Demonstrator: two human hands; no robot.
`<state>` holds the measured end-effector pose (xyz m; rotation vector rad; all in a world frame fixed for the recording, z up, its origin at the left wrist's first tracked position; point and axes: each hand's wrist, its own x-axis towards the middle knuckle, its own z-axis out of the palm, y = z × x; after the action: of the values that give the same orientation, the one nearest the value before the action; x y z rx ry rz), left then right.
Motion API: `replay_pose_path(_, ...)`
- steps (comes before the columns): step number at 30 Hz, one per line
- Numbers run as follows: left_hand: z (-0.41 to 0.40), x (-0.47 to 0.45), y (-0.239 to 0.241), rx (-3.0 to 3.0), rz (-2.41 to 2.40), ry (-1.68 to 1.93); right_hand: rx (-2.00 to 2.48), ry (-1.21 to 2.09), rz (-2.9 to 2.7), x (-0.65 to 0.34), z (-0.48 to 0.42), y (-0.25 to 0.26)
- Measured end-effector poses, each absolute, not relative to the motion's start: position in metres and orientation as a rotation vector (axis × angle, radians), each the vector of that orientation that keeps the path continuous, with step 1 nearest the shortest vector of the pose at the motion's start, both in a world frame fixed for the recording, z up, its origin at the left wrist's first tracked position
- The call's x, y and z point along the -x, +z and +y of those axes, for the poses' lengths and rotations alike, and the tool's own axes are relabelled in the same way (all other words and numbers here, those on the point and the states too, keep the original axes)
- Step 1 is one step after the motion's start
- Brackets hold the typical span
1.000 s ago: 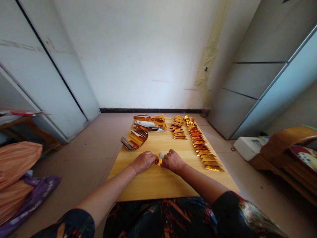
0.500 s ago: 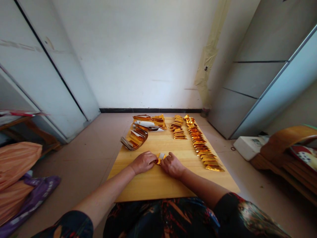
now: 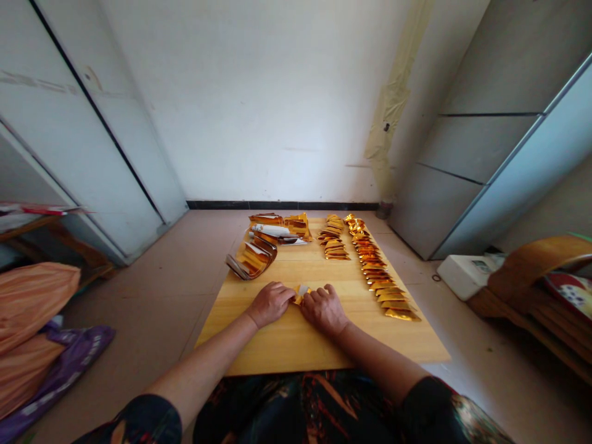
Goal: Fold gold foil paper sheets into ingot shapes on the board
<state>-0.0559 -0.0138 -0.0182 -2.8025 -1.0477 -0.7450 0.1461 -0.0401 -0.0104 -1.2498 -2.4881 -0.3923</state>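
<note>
Between my hands, low over the wooden table [image 3: 259, 351], is a small sheet of gold foil paper [image 3: 303, 290] with a pale patch showing. My left hand [image 3: 274, 303] pinches its left end, fingers closed. On the right end, the curled fingers of my right hand [image 3: 324, 308] press down, covering part of it. A long row of folded gold foil pieces [image 3: 388, 295] runs along the table's right side. A shorter row of folded pieces [image 3: 332, 237] lies to its left. Curled stacks of gold foil sheets [image 3: 254, 259] lie at the far left of the table.
A white wall [image 3: 268, 111] with a dark baseboard stands beyond the table. A grey refrigerator [image 3: 467, 142] is at the right, with a white box [image 3: 462, 274] and wooden furniture [image 3: 518, 296] nearby. Orange and purple bags [image 3: 37, 345] lie at the left by a cabinet [image 3: 69, 123].
My right hand has flattened and turned a little over the paper, its fingers shifting across the right end. My left hand keeps its pinch almost in place. The view has moved slightly.
</note>
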Motion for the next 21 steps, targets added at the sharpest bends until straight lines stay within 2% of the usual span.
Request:
replay_pose_path(6,-0.015,0.055,-0.022,2.722,-1.091,-0.788,1.436,-0.31,-2.29,-0.145,-0.046,-0.017)
replay_pose_path(14,-0.017,0.052,-0.02,2.819,-1.123,-0.793,1.516,-0.183,-2.458,-0.151,-0.043,-0.017)
replay_pose_path(21,-0.014,0.049,-0.024,2.837,-1.306,-0.976,1.578,-0.069,-2.448,-0.15,-0.044,-0.011)
